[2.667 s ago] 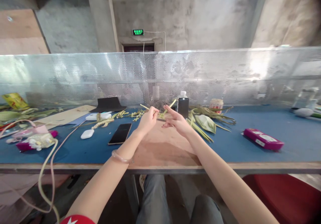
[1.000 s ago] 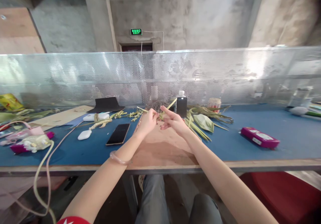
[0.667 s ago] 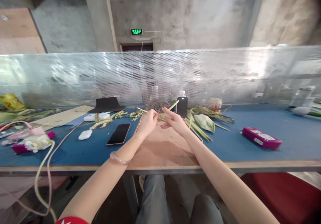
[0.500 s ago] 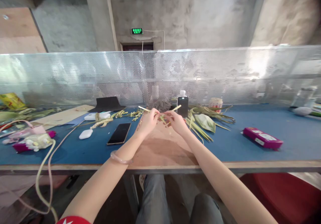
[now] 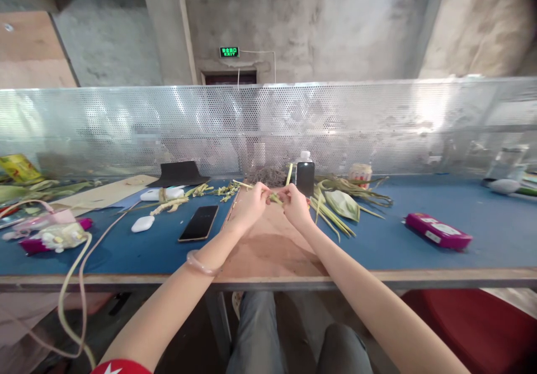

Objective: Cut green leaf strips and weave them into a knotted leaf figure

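Observation:
My left hand (image 5: 254, 199) is closed, thumb and fingertips pinching pale yellow-green plant strips (image 5: 276, 198) above the brown board. One strip end sticks out to the left past its knuckles. Close beside it, my right hand (image 5: 296, 202) pinches the same piece from the other side. A pale strip end (image 5: 289, 174) stands almost upright behind the right fingers. Between the fingertips the strips cross in a small bundle, whose detail is too small to make out. Just right of my right hand lie long green leaf strips (image 5: 335, 217) and a broad folded leaf (image 5: 343, 204).
The brown board (image 5: 277, 245) lies on the blue table (image 5: 386, 245). Left are a phone (image 5: 198, 223), a white case (image 5: 143, 224) and cables. Behind the hands are a dark wiry clump (image 5: 268, 176) and a bottle (image 5: 305, 175). A purple packet (image 5: 438, 231) lies right.
The strip end by my right hand has swung from slanting right to nearly upright. My right hand has turned slightly, and both hands stay close together over the board.

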A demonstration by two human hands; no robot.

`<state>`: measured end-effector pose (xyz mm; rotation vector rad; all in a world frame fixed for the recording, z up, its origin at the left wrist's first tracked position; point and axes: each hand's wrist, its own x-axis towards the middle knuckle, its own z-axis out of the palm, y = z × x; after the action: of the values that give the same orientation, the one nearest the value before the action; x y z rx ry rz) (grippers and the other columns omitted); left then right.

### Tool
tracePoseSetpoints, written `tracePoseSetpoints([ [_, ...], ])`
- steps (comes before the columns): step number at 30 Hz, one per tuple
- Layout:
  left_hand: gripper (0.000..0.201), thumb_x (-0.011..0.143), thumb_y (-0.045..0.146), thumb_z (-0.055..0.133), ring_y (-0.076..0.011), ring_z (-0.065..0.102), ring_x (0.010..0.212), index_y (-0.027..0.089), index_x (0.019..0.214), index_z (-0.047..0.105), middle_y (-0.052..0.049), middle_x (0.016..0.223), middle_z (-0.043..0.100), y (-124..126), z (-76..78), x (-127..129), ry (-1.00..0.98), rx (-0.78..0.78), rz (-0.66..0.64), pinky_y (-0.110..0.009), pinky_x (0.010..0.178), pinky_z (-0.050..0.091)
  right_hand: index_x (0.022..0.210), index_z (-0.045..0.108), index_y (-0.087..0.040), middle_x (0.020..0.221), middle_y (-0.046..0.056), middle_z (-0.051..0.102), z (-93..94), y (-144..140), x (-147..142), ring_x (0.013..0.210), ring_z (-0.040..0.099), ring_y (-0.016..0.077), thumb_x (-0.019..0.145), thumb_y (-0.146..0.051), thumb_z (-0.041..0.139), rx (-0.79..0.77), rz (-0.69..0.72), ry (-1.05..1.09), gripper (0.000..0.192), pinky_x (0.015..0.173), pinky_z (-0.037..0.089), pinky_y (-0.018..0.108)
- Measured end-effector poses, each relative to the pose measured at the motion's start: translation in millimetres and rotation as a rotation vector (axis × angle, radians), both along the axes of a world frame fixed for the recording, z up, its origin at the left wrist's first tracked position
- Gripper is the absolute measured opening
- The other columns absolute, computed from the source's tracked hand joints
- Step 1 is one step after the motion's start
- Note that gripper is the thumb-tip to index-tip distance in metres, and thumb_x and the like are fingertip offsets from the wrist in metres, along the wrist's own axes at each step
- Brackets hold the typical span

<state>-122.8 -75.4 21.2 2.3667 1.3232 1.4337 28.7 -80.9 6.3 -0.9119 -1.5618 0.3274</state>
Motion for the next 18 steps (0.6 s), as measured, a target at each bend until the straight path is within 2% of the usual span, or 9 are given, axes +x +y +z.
tracePoseSetpoints([
  [8,0.016,0.092,0.029,0.040,-0.0171,0.059,0.064,0.021,0.084,0.051,0.000,0.067,0.059,-0.7,0.4,1.4,-0.044,-0.005,-0.009,-0.028,0.064,0.044,0.080,0.050,-0.019,0.073,0.004,0.060,-0.9,-0.9,-5.3,0.064,0.055,0.0176,0.079,-0.021,0.039,0.074,-0.113,-0.044,0.011,0.065,0.042,0.030],
  [13,0.017,0.091,0.033,0.042,-0.0159,0.060,0.061,0.021,0.087,0.053,0.001,0.066,0.061,-1.8,4.6,-1.0,-0.038,-0.039,-0.103,-0.027,0.062,0.045,0.079,0.053,-0.019,0.075,0.006,0.061,-1.8,1.0,0.0,0.070,0.056,0.0195,0.080,-0.021,0.039,0.130,-0.115,-0.105,0.013,0.068,0.042,0.030],
  [18,0.026,0.083,0.039,0.057,-0.0180,0.066,0.083,0.021,0.102,0.059,-0.004,0.093,0.070,-4.8,7.9,-1.1,-0.019,-0.095,-0.236,-0.026,0.070,0.049,0.081,0.055,-0.019,0.079,0.007,0.063,-0.7,-0.4,3.3,0.074,0.058,0.0203,0.081,-0.020,0.040,0.166,-0.097,-0.150,0.015,0.068,0.043,0.030],
])
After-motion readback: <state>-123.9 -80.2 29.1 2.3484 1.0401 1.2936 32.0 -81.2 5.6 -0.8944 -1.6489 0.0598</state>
